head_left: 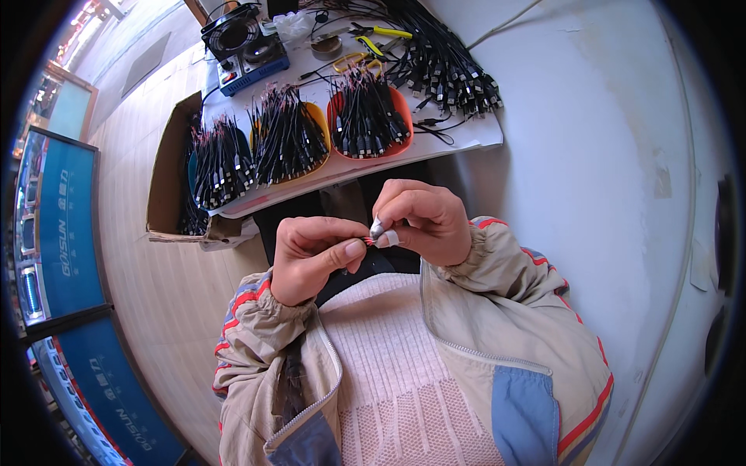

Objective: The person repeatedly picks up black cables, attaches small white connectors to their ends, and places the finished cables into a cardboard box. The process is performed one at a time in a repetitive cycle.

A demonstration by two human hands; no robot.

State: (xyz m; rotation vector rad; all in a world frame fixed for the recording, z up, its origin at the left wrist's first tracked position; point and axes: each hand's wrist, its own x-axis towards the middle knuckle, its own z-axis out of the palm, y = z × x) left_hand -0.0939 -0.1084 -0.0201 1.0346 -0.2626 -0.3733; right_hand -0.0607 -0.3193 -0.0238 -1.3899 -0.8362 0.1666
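Observation:
In front of my chest, my left hand [307, 260] is closed in a pinch, thumb against forefinger, on thin red-tipped wires [369, 241]. My right hand [434, 221] meets it from the other side, its fingertips closed at the wire ends. White wrapping [378, 227] covers a right fingertip, and a second white band is on another finger. The rest of the cable is hidden by my left hand. Beyond my hands, bundles of black cables with plugs and bare reddish ends fill a red tub [406, 116], a yellow tub [320, 124] and a teal tub [192, 167].
A white table [466, 138] bears the tubs, a blue-black fan device [247, 50], yellow-handled pliers [392, 33], yellow scissors [357, 62], a round tin [326, 48] and a large cable heap [447, 66]. At its left stands a cardboard box [167, 186]. A white wall [598, 155] rises on the right.

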